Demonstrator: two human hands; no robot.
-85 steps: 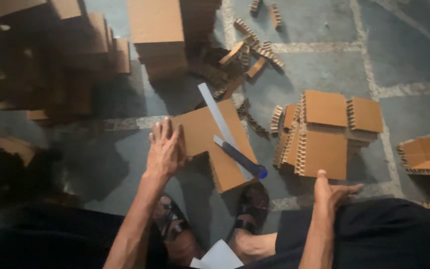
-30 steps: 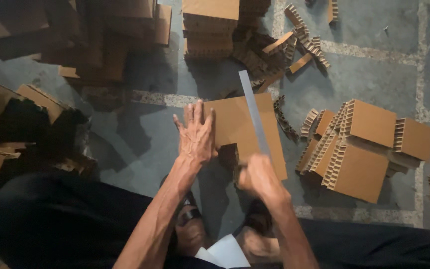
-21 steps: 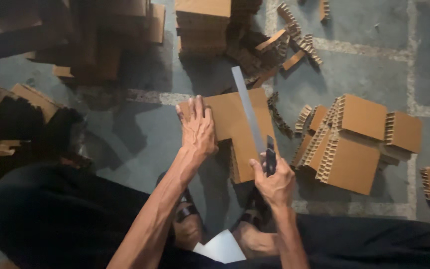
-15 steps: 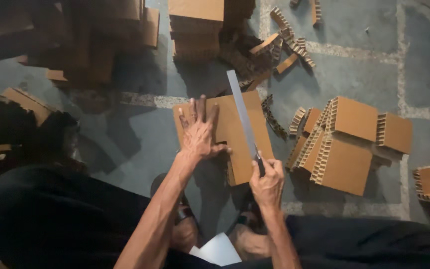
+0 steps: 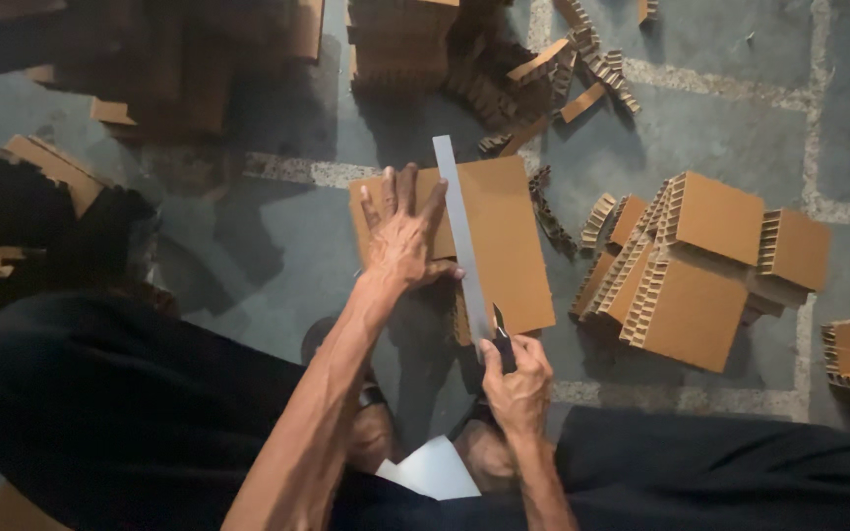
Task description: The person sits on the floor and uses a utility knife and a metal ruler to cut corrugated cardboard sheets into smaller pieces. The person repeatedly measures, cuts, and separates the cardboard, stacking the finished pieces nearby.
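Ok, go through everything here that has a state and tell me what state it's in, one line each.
left hand: flat, fingers spread, pressing the ruler
right hand: closed around the knife
knife: blade at ruler's near end
ruler: lying along the cardboard sheet
cardboard sheet: flat on floor
cut cardboard pieces: piled at right

A cardboard sheet (image 5: 504,236) lies on the floor (image 5: 730,118) under the left hand (image 5: 400,236), with a ruler (image 5: 459,236) on it just right of that hand. The right hand (image 5: 516,379) grips a knife (image 5: 500,329) at the ruler's near end. Cut cardboard pieces (image 5: 691,265) lie further right; stacked cardboard (image 5: 395,39) beyond both hands.
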